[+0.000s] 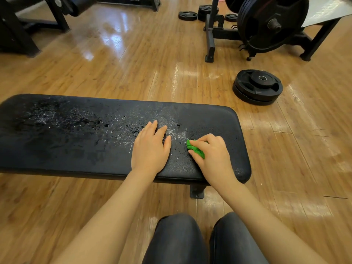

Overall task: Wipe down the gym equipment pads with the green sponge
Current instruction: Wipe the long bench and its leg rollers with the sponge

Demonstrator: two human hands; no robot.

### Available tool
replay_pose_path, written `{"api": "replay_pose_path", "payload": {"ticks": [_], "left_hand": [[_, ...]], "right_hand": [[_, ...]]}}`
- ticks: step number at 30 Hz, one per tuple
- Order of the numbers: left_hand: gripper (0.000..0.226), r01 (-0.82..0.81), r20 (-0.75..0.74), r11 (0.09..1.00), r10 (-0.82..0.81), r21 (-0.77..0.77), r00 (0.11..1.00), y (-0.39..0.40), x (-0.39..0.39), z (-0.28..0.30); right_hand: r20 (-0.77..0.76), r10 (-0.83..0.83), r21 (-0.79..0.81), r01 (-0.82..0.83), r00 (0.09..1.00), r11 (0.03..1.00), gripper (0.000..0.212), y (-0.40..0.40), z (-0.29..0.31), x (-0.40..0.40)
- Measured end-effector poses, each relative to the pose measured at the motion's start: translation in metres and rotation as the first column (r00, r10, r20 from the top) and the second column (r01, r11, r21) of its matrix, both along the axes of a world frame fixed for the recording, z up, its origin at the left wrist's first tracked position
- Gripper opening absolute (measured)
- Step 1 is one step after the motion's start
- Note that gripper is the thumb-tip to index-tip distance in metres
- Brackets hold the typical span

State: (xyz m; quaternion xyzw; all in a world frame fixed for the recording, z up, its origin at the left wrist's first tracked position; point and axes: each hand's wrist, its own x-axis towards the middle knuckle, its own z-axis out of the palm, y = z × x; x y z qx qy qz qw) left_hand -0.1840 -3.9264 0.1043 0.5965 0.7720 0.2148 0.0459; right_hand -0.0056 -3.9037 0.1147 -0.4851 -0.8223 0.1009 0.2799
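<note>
The green sponge [196, 149] sits bunched under my right hand [213, 155], fingers and thumb curled round it, pressed to the black bench pad [76, 141] right of the frame's centre. My left hand [151, 147] lies flat on the pad just beside it, fingers straight and slightly spread. White specks and wet patches [62, 119] cover the pad toward the left of the frame. At right, above the pad, stacked weight plates [257, 86] lie on the wooden floor [133, 63]. My knees [175, 237] show at the bottom edge.
</note>
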Motion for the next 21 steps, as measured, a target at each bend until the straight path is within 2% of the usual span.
{"api": "replay_pose_path", "payload": {"ticks": [6,10,14,21], "left_hand": [[0.044,-0.004,0.000,1.000,0.004,0.006,1.000,-0.001,0.001,0.001],[0.043,0.003,-0.005,1.000,-0.003,0.017,1.000,0.000,0.000,0.000],[0.044,-0.001,-0.009,1.000,0.001,0.014,1.000,0.000,0.000,-0.001],[0.044,0.001,-0.009,1.000,-0.001,0.012,1.000,-0.001,0.000,-0.001]], "right_hand": [[-0.079,-0.026,-0.071,0.021,0.997,0.997,0.034,0.041,0.007,-0.019],[-0.006,0.006,-0.088,-0.006,1.000,0.996,0.036,0.054,0.005,-0.032],[0.031,0.061,-0.093,-0.057,0.998,0.994,0.029,0.047,0.002,-0.024],[0.033,0.172,-0.060,-0.170,0.985,0.984,0.031,0.002,0.001,0.005]]}}
